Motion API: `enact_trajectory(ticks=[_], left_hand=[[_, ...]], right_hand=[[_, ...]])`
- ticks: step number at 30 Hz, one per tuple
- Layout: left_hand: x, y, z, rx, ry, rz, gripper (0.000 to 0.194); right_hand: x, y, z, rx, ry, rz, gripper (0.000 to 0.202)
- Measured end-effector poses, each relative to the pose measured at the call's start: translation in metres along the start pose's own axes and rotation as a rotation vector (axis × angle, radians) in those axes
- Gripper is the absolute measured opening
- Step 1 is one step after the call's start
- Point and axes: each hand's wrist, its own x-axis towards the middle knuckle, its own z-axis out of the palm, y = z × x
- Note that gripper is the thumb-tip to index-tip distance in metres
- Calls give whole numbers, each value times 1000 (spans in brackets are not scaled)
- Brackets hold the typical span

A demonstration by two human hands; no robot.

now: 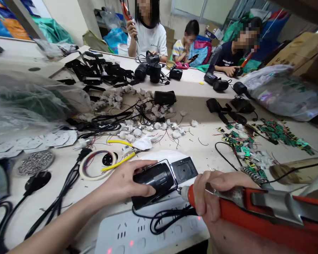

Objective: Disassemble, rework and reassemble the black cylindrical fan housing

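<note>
In the head view, my left hand (127,183) is closed around a black cylindrical device (155,180), thumb along its near side and fingers on the far side. A flat black rectangular part (184,171) with a light metal edge adjoins its right end. My right hand (214,190) grips an orange electric screwdriver (249,211), its tip pointing left, close to the device's right end. Whether the tip touches a screw I cannot tell. A coiled black cord (161,220) lies below the device, over a white power strip (145,243).
Yellow-handled pliers (119,161), a tape roll (82,173) and a dish of screws (34,163) lie leftward. Small white motors (137,132) and black parts (95,68) are heaped behind; green circuit boards (275,132) sit right. Several people are across the table, two holding orange screwdrivers.
</note>
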Motion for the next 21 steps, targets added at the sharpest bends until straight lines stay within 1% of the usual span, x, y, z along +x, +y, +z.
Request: enact_trajectory(ticks=[4,7,9,11,13,18,21], left_hand=[[-1,1,0,-13,-3,-32,72],[0,0,0,-15,-10,-29,71],[1,-2,0,-23,-14,-13,70],[2,-4,0,-36,-3,1,71],[2,-5,0,-43,21,0,74],[-2,-3,0,-8,54,26,76],[-3,-1,0,9,69,52,75]], right_hand=[[-2,8,-2,53,-80,-5,30],[-2,14,1,65,-98,34,24],[-2,16,5,38,-112,73,23],[-3,17,7,-8,-158,103,25],[-4,16,9,-48,-186,100,26],[-4,12,14,-82,-113,-5,26],[-3,16,16,-100,-120,-16,25]])
